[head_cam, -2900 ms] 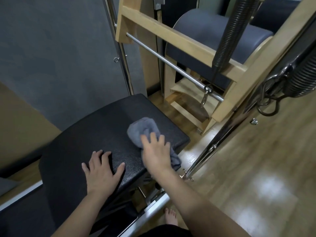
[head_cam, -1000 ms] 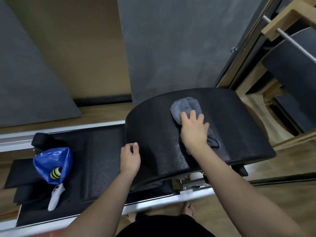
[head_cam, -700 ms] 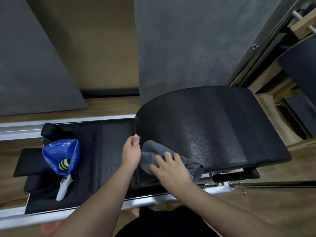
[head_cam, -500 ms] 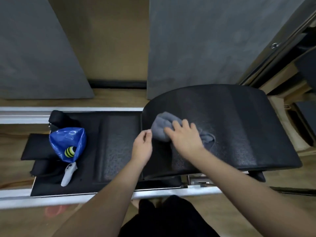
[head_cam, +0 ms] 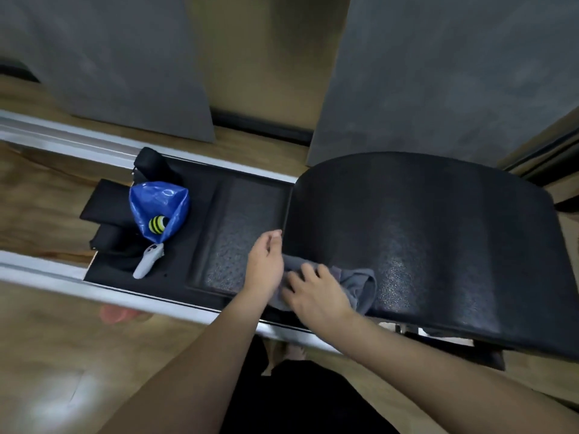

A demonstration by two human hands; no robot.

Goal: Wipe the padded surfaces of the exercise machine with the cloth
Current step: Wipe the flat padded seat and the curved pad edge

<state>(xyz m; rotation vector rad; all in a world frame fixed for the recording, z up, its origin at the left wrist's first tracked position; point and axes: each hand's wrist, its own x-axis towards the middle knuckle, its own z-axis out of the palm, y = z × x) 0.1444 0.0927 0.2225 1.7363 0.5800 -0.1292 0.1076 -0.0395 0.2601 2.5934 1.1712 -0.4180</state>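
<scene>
Nowhere on the gear does any brand, label or writing read clearly: the crinkled blue plastic bag (head_cam: pixel 159 203) shows only glare, and the yellow-and-black striped ball (head_cam: pixel 158 224) peeking from its mouth carries no lettering that can be made out. The right hand (head_cam: pixel 315 297) presses the crumpled grey cloth (head_cam: pixel 357 285) against the near left corner of the black, pebble-textured curved pad (head_cam: pixel 438 239), fingers spread and laid over the fabric rather than clenched, so that much of the cloth is hidden beneath the palm and only a rumpled fold trails out to the right. The left hand (head_cam: pixel 264 266) sits just beside it at the pad's left edge, thumb and forefinger brought close together at that edge; whether they actually pinch the edge cannot be told. To the left lies the flat black padded carriage (head_cam: pixel 244 233) between two silver metal rails (head_cam: pixel 94 294), the bag resting on it with a white handheld controller (head_cam: pixel 148 265) just in front of the bag. Black shoulder blocks (head_cam: pixel 150 161) behind the bag are partly covered by it. Below the near rail, a blurred pinkish shape on the wooden floor (head_cam: pixel 47 355) is too smeared to identify, and the person's dark clothing fills the bottom centre, cut off by the frame. Grey wall panels (head_cam: pixel 438 73) stand behind.
</scene>
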